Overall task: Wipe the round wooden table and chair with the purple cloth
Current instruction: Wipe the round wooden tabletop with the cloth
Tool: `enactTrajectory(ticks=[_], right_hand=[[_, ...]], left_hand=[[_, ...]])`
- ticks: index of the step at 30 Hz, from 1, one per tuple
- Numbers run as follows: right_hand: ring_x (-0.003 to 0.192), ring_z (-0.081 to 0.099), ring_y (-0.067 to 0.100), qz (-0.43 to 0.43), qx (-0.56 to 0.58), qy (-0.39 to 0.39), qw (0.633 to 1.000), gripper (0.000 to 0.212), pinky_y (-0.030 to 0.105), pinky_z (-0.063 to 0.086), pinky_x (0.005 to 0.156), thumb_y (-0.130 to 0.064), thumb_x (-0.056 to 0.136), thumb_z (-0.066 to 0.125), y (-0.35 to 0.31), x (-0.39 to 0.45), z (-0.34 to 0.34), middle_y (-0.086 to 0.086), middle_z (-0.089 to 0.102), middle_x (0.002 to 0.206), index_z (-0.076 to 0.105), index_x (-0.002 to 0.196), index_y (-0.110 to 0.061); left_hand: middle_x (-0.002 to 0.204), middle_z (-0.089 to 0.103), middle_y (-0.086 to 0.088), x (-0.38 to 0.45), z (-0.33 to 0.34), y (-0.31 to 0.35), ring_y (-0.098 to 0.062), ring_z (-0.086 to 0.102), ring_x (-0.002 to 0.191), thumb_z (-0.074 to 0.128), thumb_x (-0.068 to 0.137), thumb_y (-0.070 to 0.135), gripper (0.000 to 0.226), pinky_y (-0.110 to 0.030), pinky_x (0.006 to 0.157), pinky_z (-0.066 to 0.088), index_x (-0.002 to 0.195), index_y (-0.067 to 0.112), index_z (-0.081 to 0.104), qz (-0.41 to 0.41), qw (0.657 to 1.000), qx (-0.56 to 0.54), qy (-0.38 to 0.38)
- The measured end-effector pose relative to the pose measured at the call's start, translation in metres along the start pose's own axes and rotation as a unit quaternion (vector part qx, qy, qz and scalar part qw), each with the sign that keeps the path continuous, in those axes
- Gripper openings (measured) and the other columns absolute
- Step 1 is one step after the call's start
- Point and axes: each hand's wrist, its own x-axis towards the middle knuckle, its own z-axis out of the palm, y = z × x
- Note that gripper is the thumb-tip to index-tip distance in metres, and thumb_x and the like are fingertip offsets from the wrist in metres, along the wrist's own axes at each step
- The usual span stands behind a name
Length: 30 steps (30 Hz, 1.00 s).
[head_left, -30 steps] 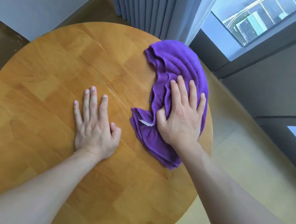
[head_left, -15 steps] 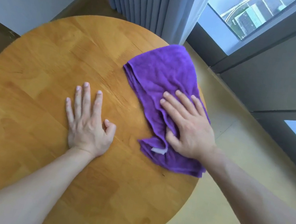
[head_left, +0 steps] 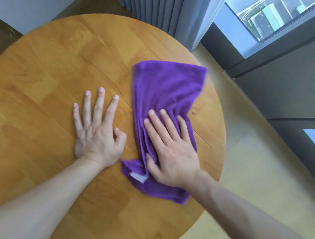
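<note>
On the left half of the round wooden table point(head_left: 32, 99) your left hand point(head_left: 97, 130) lies flat with fingers straight and spread, holding nothing, only bracing; it has kept that place over the past second while everything beside it moved. Just to its right, the purple cloth point(head_left: 165, 91) has swung round: a second ago it lay bunched in a curve along the far right rim, and now it is spread longer and flatter, reaching from the far right part of the top back toward the near right edge. Your right hand point(head_left: 171, 154) presses down on the cloth's near end, palm flat and fingers straight, not gripping, and it has drawn back toward you and inward with the cloth under it. From that I judge the right side of the top is getting its pass, while the left and near parts show no sign either way of being done.

Farther right, the cloth's far corner is smeared by motion, so its exact edge against the rim is hard to fix. A small white patch at the near end may be a label; I cannot say. Whether the wood is clean cannot be told from the grain. The chair is not plainly in view, only dark shapes cut off at the left edge, so that part of the job looks still ahead
</note>
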Motion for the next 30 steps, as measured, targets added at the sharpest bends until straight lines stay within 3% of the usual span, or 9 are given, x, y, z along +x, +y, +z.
enactTrajectory(ticks=[2,4,8,12,14,16,21,23,30], right_hand=[[0.157,0.02,0.026,-0.103,0.008,-0.02,0.994,0.078,0.055,0.014,0.125,-0.041,0.086,0.055,0.036,0.004,-0.01,0.003,0.029,0.168,0.039,0.157,-0.014],[0.155,0.025,0.024,-0.099,0.019,-0.011,0.995,0.075,0.053,0.016,0.125,-0.038,0.084,0.057,0.06,0.013,-0.018,-0.001,0.034,0.165,0.044,0.155,-0.016],[0.154,0.028,0.023,0.1,0.017,0.084,0.991,0.073,0.053,0.018,0.125,-0.039,0.083,0.055,0.053,0.023,-0.019,-0.003,0.038,0.163,0.047,0.152,-0.018],[0.156,0.021,0.021,0.316,0.05,0.14,0.937,0.075,0.051,0.01,0.127,-0.038,0.081,0.049,0.007,0.047,-0.012,-0.006,0.033,0.166,0.044,0.154,-0.02],[0.158,0.012,0.021,0.367,0.059,0.134,0.918,0.08,0.052,0.005,0.127,-0.04,0.081,0.048,-0.014,0.057,-0.007,-0.005,0.025,0.169,0.037,0.158,-0.02],[0.159,0.006,0.023,0.333,0.047,0.106,0.936,0.085,0.056,0.003,0.126,-0.041,0.081,0.047,-0.021,0.051,-0.002,-0.003,0.019,0.171,0.03,0.16,-0.017],[0.158,0.016,0.023,0.041,0.048,0.036,0.997,0.089,0.055,0.01,0.126,-0.038,0.071,0.051,0.042,0.031,-0.021,-0.002,0.028,0.168,0.04,0.157,-0.016],[0.157,0.02,0.022,0.028,0.042,0.028,0.998,0.086,0.052,0.01,0.127,-0.037,0.071,0.049,0.067,0.041,-0.031,-0.005,0.032,0.166,0.043,0.155,-0.019],[0.159,0.008,0.023,0.346,0.052,0.123,0.929,0.083,0.053,0.002,0.127,-0.039,0.078,0.043,0.027,0.096,-0.025,-0.004,0.023,0.17,0.036,0.158,-0.019]], left_hand=[[0.172,0.014,-0.007,0.002,0.0,0.0,-0.033,0.005,0.158,0.043,0.074,0.031,0.087,-0.058,0.126,0.002,0.16,0.023,0.029,-0.002,1.0,-0.003,0.003],[0.172,0.013,-0.007,0.003,0.001,0.0,-0.033,0.004,0.159,0.043,0.074,0.031,0.088,-0.058,0.126,0.002,0.16,0.024,0.028,-0.002,1.0,-0.006,0.002],[0.172,0.011,-0.007,0.001,0.002,0.0,-0.032,0.002,0.159,0.044,0.075,0.03,0.088,-0.059,0.125,0.002,0.161,0.025,0.025,-0.001,1.0,-0.007,-0.002],[0.172,0.01,-0.007,0.001,0.001,-0.001,-0.033,0.002,0.159,0.044,0.075,0.029,0.088,-0.06,0.125,0.002,0.161,0.024,0.025,0.001,1.0,-0.007,-0.003],[0.172,0.01,-0.007,0.001,0.0,-0.001,-0.032,0.002,0.159,0.044,0.075,0.03,0.088,-0.06,0.125,0.002,0.161,0.025,0.026,-0.002,1.0,-0.006,-0.003],[0.172,0.01,-0.006,0.001,0.0,-0.001,-0.031,0.002,0.159,0.044,0.075,0.03,0.089,-0.059,0.126,0.002,0.161,0.025,0.025,-0.001,1.0,-0.009,-0.002],[0.172,0.011,-0.007,0.003,0.001,-0.002,-0.032,0.002,0.159,0.044,0.075,0.03,0.088,-0.061,0.125,0.003,0.161,0.024,0.026,0.0,1.0,-0.008,-0.003],[0.172,0.011,-0.007,0.002,0.001,-0.002,-0.032,0.002,0.159,0.043,0.075,0.031,0.088,-0.061,0.125,0.004,0.161,0.024,0.026,0.001,1.0,-0.004,0.002],[0.172,0.01,-0.007,0.001,0.002,-0.003,-0.032,0.002,0.159,0.042,0.075,0.031,0.088,-0.06,0.125,0.003,0.161,0.025,0.025,-0.002,1.0,0.0,-0.002]])
